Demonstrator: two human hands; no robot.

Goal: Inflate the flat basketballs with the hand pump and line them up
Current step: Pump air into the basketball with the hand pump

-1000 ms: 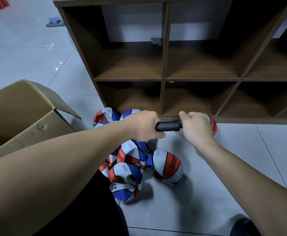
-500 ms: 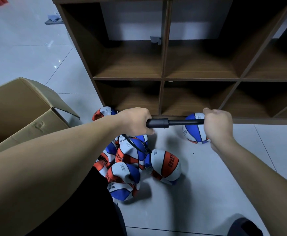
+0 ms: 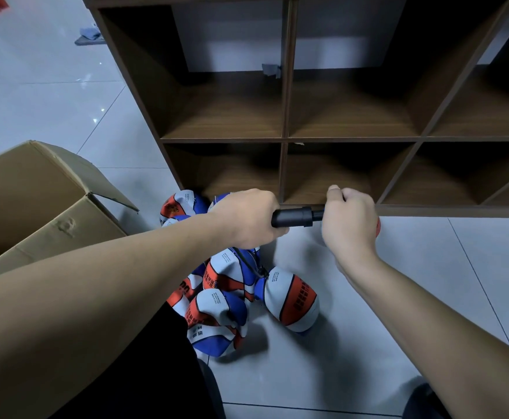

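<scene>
Left hand [image 3: 248,220]: I see its fingers wrapped round the black pump [image 3: 292,217] barrel.
Right hand [image 3: 351,220]: at 3 o'clock of the left, fist closed on the pump's handle end, close against the barrel.
Flat basketballs [image 3: 229,285]: heaped on the floor [image 3: 368,343] at 6 o'clock of the hands.
Shelf [image 3: 286,140]: at 12 o'clock.
Cardboard box [image 3: 35,201]: at 9 o'clock.

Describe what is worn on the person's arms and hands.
Nothing shows on them: both forearms are bare up to the frame edge, with no sleeves, gloves, watch or rings visible on the left hand or right hand. Dark clothing shows only low in the frame.
</scene>
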